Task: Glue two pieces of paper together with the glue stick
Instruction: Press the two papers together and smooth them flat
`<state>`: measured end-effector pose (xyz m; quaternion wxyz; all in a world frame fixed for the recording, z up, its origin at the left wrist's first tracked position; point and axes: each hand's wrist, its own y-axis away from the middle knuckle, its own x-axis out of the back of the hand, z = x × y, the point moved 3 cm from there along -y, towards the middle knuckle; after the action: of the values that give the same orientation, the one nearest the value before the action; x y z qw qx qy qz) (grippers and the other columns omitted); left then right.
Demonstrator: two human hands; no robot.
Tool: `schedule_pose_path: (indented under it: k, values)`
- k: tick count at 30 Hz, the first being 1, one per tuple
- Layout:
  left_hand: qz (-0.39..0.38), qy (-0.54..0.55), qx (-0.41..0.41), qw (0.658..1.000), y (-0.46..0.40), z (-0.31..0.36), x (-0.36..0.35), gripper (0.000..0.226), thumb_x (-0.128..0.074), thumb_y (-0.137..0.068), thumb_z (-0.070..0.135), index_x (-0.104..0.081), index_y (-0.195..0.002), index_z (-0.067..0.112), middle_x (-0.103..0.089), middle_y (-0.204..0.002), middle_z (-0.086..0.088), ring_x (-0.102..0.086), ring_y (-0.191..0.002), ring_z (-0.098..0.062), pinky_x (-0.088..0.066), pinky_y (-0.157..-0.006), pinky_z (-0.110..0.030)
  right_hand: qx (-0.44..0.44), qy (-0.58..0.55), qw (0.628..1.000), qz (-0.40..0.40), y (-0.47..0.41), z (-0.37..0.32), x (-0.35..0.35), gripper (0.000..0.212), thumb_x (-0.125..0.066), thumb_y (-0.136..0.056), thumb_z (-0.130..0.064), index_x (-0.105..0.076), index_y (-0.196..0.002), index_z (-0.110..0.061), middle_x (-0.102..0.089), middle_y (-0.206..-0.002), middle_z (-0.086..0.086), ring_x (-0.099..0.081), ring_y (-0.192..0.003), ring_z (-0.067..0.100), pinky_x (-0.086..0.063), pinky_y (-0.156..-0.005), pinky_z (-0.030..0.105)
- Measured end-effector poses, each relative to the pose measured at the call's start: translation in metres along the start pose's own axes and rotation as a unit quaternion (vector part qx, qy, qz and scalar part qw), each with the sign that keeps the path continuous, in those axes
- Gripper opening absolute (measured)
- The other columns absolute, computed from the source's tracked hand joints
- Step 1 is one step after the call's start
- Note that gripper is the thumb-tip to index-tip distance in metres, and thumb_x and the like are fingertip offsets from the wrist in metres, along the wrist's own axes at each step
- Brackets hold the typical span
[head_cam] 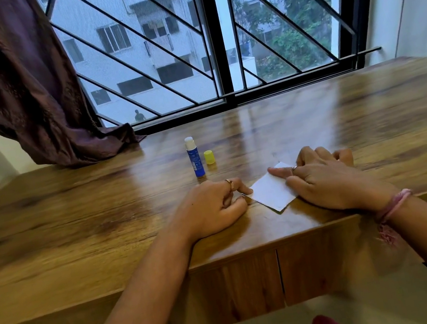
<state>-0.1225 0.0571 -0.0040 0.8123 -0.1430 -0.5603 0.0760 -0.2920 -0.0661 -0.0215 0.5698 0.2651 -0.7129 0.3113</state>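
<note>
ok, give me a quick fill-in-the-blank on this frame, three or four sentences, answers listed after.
1. The glue stick stands upright with its cap ____.
2. The yellow cap sits on the table just to the ____ of the glue stick.
3. Both the left hand and the right hand press on the white ____.
4. The wrist with the pink thread band is the ____ one.

Answers: off; right; paper; right
</note>
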Motion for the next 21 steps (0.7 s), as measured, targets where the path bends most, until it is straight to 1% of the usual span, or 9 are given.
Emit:
schedule_pose_path:
  k: [2,5,10,13,14,16,18,19,21]
  values:
    - [-0.001,0.001,0.001,1.000,0.000,0.000,0.000,0.020,-0.053,-0.090,0.022,-0.067,-0.103,0.025,-0.048,-0.051,-0.002,-0.047,-0.051,-0.010,-0.037,-0.055,-0.020,-0.031,0.007,0.999,0.001,-0.004,0.013,0.002,0.048,-0.013,-0.093,-0.046,-0.027,-0.137,-0.059,-0.035,-0.103,-0.005,-0.029,-0.099,0.011,-0.017,-0.081,0.037]
    - [0.000,0.004,0.001,1.000,0.000,0.001,0.000,0.021,-0.053,-0.090,0.020,-0.068,-0.103,0.025,-0.047,-0.050,0.001,-0.046,-0.050,-0.010,-0.039,-0.057,-0.023,-0.055,0.012,0.998,0.000,-0.007,0.027,0.004,0.047,-0.013,-0.093,-0.048,-0.027,-0.136,-0.060,-0.036,-0.101,-0.005,-0.031,-0.096,0.012,-0.018,-0.077,0.037]
    - [0.001,0.001,0.001,1.000,0.000,0.002,0.000,0.022,-0.052,-0.090,0.020,-0.068,-0.105,0.025,-0.046,-0.051,0.004,-0.046,-0.051,-0.010,-0.042,-0.060,-0.028,-0.049,0.013,0.999,0.007,-0.007,0.029,0.001,0.048,-0.012,-0.091,-0.048,-0.023,-0.136,-0.061,-0.033,-0.098,-0.006,-0.029,-0.095,0.011,-0.014,-0.074,0.035]
    - [0.002,0.001,0.000,1.000,0.000,0.002,0.001,0.022,-0.052,-0.090,0.020,-0.068,-0.106,0.024,-0.046,-0.051,0.003,-0.045,-0.050,-0.010,-0.043,-0.060,-0.029,-0.022,-0.012,1.000,0.016,-0.002,0.027,0.003,0.052,-0.011,-0.087,-0.049,-0.020,-0.137,-0.062,-0.035,-0.097,-0.009,-0.032,-0.097,0.009,-0.012,-0.075,0.034]
    - [0.001,0.002,0.000,1.000,0.000,0.002,0.000,0.022,-0.053,-0.090,0.020,-0.068,-0.106,0.024,-0.046,-0.051,0.002,-0.045,-0.050,-0.010,-0.043,-0.060,-0.030,-0.012,-0.026,0.999,0.028,-0.001,0.025,0.003,0.056,-0.010,-0.083,-0.048,-0.022,-0.137,-0.060,-0.037,-0.099,-0.010,-0.034,-0.099,0.009,-0.013,-0.078,0.034]
    - [0.002,0.005,0.000,1.000,0.000,0.002,0.000,0.022,-0.052,-0.090,0.019,-0.068,-0.105,0.023,-0.046,-0.051,0.000,-0.045,-0.050,-0.011,-0.045,-0.061,-0.033,-0.004,-0.079,0.994,0.069,0.003,0.025,0.008,0.057,-0.015,-0.083,-0.044,-0.037,-0.135,-0.051,-0.046,-0.106,-0.010,-0.042,-0.107,0.012,-0.020,-0.089,0.036]
    - [0.003,0.008,0.002,1.000,0.000,0.001,0.000,0.021,-0.052,-0.090,0.019,-0.068,-0.105,0.023,-0.045,-0.050,0.000,-0.045,-0.049,-0.010,-0.045,-0.062,-0.034,0.017,-0.160,0.979,0.121,0.007,0.025,0.013,0.043,-0.028,-0.094,-0.031,-0.052,-0.128,-0.042,-0.051,-0.108,-0.009,-0.048,-0.112,0.015,-0.028,-0.099,0.041]
    - [0.003,0.010,0.003,1.000,-0.001,0.000,0.000,0.021,-0.052,-0.091,0.020,-0.068,-0.105,0.023,-0.045,-0.050,0.001,-0.044,-0.049,-0.009,-0.045,-0.062,-0.033,0.035,-0.189,0.972,0.139,0.009,0.024,0.015,0.039,-0.034,-0.096,-0.021,-0.057,-0.123,-0.038,-0.053,-0.107,-0.008,-0.050,-0.110,0.014,-0.030,-0.098,0.039]
    - [0.000,0.012,0.005,1.000,-0.001,-0.001,-0.001,0.021,-0.052,-0.091,0.021,-0.067,-0.105,0.023,-0.045,-0.050,0.002,-0.043,-0.049,-0.008,-0.045,-0.061,-0.033,0.080,-0.210,0.964,0.143,0.016,0.019,0.019,0.039,-0.040,-0.095,-0.008,-0.062,-0.118,-0.030,-0.055,-0.110,-0.008,-0.055,-0.104,0.012,-0.037,-0.088,0.030]
